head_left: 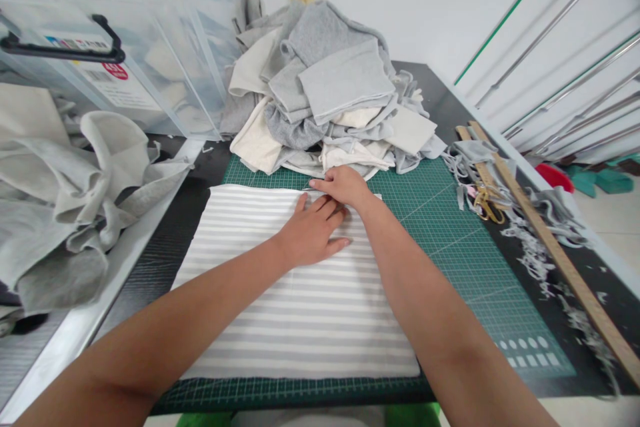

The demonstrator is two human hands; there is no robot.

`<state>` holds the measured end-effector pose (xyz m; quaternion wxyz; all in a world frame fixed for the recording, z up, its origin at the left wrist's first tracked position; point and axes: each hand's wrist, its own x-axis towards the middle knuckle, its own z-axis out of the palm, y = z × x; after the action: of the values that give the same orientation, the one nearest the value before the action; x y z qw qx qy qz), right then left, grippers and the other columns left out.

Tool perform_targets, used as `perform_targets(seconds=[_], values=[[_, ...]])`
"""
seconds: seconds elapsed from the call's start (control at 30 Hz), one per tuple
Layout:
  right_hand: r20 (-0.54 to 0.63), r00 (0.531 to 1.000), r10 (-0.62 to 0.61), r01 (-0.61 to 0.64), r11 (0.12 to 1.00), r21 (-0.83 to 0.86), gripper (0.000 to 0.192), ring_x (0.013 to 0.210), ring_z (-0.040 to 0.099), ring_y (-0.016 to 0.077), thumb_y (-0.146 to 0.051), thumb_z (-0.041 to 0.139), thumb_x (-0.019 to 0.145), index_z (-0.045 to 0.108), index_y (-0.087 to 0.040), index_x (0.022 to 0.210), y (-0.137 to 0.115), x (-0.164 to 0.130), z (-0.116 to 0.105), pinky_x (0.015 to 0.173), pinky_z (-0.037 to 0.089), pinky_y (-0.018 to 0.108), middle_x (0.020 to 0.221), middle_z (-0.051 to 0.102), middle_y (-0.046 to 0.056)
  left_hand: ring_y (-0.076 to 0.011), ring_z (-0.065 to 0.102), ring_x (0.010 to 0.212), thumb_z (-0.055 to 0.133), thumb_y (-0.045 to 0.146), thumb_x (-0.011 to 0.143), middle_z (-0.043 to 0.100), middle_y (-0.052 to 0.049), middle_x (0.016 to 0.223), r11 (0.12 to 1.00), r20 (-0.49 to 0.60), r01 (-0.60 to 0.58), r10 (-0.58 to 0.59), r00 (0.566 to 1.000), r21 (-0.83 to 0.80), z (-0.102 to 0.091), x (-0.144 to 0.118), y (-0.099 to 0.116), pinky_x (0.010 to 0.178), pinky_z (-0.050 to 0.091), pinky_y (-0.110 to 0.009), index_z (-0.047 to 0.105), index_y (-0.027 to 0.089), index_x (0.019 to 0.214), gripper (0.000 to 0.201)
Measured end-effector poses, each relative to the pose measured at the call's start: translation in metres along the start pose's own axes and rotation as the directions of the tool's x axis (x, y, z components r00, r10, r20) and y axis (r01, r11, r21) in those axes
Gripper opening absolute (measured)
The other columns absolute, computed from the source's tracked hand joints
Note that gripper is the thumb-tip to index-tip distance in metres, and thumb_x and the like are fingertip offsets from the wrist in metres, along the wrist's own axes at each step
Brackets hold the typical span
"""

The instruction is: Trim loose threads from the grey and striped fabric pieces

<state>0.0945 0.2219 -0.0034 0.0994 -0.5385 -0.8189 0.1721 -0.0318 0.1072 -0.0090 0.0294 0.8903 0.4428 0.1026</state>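
Note:
A piece of grey-and-white striped fabric lies spread on a green cutting mat. Palm down, my left hand rests on the fabric near its far edge, fingers spread. Just beyond it, my right hand is closed at that far edge, thumb and fingers together on the fabric. The fingertips of my left hand reach partly under my right hand, so the exact grip is hidden.
Behind the mat rises a heap of grey and cream fabric pieces. More grey cloth lies at left, before a clear storage box. On the right are a long wooden ruler, gold-handled scissors and fabric scraps.

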Motion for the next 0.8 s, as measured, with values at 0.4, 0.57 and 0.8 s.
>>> perform_targets(seconds=[0.4,0.57,0.8], values=[[0.003,1.0,0.002,-0.002,1.0,0.001,0.058,0.051,0.041,0.0113,-0.071,0.048,0.077,0.063,-0.018,0.059,0.0009,0.001,0.001,0.05,0.022,0.027,0.05,0.051,-0.001,-0.0334,0.033,0.133,0.038,0.059,0.092,0.045,-0.012,0.141,0.999,-0.011,0.042,-0.042,0.999,0.019,0.003,-0.0036,0.0015,0.106,0.022,-0.063,0.044,0.023,0.136,0.056],[0.012,1.0,-0.003,0.003,1.0,-0.012,0.056,0.052,0.041,0.0116,-0.069,0.049,0.078,0.064,-0.018,0.061,0.0002,-0.0002,-0.0004,0.05,0.023,0.027,0.052,0.053,-0.001,-0.0332,0.031,0.134,0.037,0.058,0.093,0.045,-0.012,0.142,0.999,-0.002,0.04,-0.04,0.999,0.022,0.0025,-0.0035,0.0016,0.105,0.023,-0.064,0.043,0.023,0.137,0.057],[0.018,1.0,-0.013,0.013,1.0,-0.009,0.054,0.053,0.043,0.0119,-0.069,0.05,0.077,0.065,-0.019,0.062,-0.0002,0.0013,-0.001,0.05,0.024,0.027,0.053,0.054,-0.001,-0.0333,0.033,0.132,0.037,0.058,0.093,0.045,-0.012,0.141,0.999,-0.004,0.033,-0.033,0.999,0.036,0.0018,-0.0035,0.0015,0.104,0.025,-0.064,0.044,0.023,0.136,0.057]])
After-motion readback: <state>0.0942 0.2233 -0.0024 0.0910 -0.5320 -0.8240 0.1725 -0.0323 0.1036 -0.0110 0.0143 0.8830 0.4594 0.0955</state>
